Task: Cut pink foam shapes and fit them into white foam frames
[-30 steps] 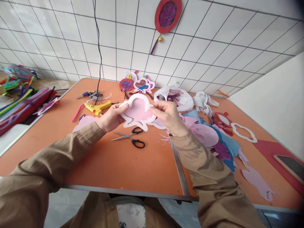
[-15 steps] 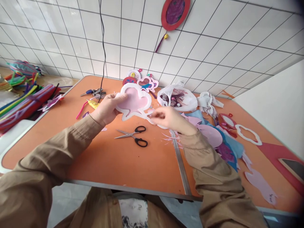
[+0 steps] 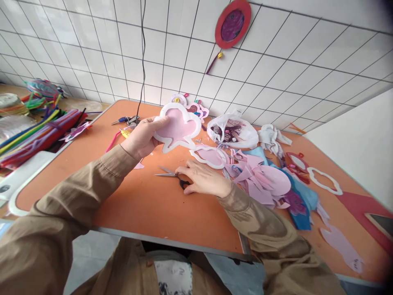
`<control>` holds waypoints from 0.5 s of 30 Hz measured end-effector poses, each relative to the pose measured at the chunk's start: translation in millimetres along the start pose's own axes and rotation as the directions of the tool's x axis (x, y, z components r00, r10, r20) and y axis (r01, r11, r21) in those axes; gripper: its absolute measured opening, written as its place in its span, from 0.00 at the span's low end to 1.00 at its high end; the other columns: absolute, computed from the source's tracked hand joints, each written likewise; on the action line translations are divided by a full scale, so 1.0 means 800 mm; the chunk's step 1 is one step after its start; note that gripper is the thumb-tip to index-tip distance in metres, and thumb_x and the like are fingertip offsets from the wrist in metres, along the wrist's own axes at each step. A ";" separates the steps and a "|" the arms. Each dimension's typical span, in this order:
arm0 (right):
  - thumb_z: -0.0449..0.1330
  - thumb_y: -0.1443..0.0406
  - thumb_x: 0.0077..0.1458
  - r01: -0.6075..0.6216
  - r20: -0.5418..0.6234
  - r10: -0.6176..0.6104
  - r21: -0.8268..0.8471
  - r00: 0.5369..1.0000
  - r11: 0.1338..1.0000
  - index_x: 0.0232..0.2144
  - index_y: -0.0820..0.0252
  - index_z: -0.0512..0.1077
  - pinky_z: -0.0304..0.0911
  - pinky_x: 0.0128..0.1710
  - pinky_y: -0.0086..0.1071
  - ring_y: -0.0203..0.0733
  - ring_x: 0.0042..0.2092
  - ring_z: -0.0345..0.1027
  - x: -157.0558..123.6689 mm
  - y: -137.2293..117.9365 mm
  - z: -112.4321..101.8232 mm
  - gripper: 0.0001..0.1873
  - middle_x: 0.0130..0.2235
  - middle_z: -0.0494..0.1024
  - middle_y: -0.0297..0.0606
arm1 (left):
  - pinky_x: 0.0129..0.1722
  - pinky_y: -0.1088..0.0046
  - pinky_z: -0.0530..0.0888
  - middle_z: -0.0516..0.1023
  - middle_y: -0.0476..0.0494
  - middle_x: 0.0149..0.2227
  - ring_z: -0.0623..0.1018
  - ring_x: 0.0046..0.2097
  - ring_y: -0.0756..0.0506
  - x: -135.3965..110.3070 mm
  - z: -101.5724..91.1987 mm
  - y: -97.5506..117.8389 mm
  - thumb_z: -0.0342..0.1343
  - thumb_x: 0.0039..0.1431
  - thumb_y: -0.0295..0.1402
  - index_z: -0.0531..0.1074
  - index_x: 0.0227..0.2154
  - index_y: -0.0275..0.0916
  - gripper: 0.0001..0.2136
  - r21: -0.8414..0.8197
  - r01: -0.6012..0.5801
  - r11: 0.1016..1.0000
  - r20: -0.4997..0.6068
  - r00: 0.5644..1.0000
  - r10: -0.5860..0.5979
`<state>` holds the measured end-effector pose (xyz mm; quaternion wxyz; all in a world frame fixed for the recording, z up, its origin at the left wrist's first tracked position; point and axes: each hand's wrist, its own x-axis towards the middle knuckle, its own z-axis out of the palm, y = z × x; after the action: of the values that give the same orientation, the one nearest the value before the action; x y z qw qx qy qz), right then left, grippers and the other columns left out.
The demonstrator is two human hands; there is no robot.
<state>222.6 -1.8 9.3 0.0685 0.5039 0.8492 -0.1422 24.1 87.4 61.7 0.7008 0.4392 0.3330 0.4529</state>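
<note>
In my left hand [image 3: 143, 137] a pink felt piece with a white wavy frame [image 3: 181, 125] is pinched by its left edge, raised above the table. My right hand [image 3: 205, 178] lies over the scissors [image 3: 167, 174], its thumb and fingers around the black handles. The scissors rest on the tabletop, blades slightly parted and pointing left. Their handles are mostly hidden by the fingers. Just beyond the right hand lies another white-framed pink piece [image 3: 211, 157].
Pink felt scraps [image 3: 260, 180] are piled on the right of the orange table [image 3: 172, 213]. Behind them stand a white plastic bag [image 3: 245, 137] and a crumpled white cloth [image 3: 272, 139]. A yellow glue gun [image 3: 125, 133] lies left, its tip unclear. Pipe cleaners [image 3: 46, 139] fill the far left.
My right hand has come down from beside the framed piece onto the scissors. A second white-framed piece now lies on the table there. My left hand keeps its hold.
</note>
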 end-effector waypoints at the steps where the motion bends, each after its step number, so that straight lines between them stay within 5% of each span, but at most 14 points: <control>1: 0.73 0.59 0.54 -0.006 0.008 0.006 0.013 1.000 1.000 0.57 0.57 0.74 0.62 0.46 0.37 0.51 0.48 0.69 0.001 0.002 0.001 0.29 0.45 0.73 0.44 | 0.27 0.74 0.72 0.73 0.48 0.23 0.71 0.27 0.50 0.000 -0.001 0.001 0.65 0.60 0.33 0.75 0.27 0.36 0.08 0.005 0.000 1.000 0.004 1.000 0.000; 5: 0.69 0.62 0.59 -0.011 0.010 0.011 0.006 1.000 1.000 0.61 0.56 0.71 0.61 0.46 0.36 0.50 0.49 0.71 0.002 0.005 0.002 0.29 0.45 0.75 0.42 | 0.30 0.71 0.73 0.77 0.46 0.26 0.75 0.31 0.46 0.000 -0.005 0.003 0.66 0.58 0.34 0.78 0.30 0.36 0.07 0.018 -0.018 1.000 -0.026 0.999 0.018; 10: 0.62 0.68 0.60 -0.034 -0.026 0.033 -0.052 0.999 0.998 0.52 0.61 0.74 0.63 0.43 0.37 0.51 0.47 0.72 -0.005 0.005 -0.003 0.17 0.47 0.76 0.47 | 0.28 0.72 0.74 0.77 0.45 0.27 0.76 0.30 0.47 0.002 -0.006 0.005 0.64 0.59 0.34 0.77 0.29 0.36 0.07 0.027 -0.031 0.999 -0.029 0.999 0.032; 13: 0.61 0.67 0.60 0.043 -0.115 -0.025 0.159 0.993 0.986 0.51 0.60 0.72 0.66 0.48 0.40 0.49 0.48 0.72 -0.008 0.013 -0.004 0.16 0.50 0.76 0.47 | 0.28 0.72 0.74 0.76 0.46 0.26 0.76 0.30 0.47 0.002 -0.007 0.008 0.65 0.58 0.34 0.76 0.28 0.37 0.07 0.029 -0.040 0.999 -0.031 0.999 0.041; 15: 0.61 0.64 0.59 0.143 -0.168 -0.077 0.434 0.983 0.889 0.49 0.59 0.71 0.68 0.49 0.41 0.45 0.48 0.72 -0.007 0.023 -0.001 0.15 0.49 0.76 0.44 | 0.28 0.71 0.74 0.76 0.46 0.25 0.76 0.30 0.46 0.003 -0.009 0.009 0.66 0.57 0.36 0.76 0.28 0.37 0.08 0.041 -0.048 0.998 -0.020 0.999 0.049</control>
<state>241.7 2.4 8.5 -0.1188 0.4663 0.8241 -0.2988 16.0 93.1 65.5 0.6771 0.4563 0.3387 0.4676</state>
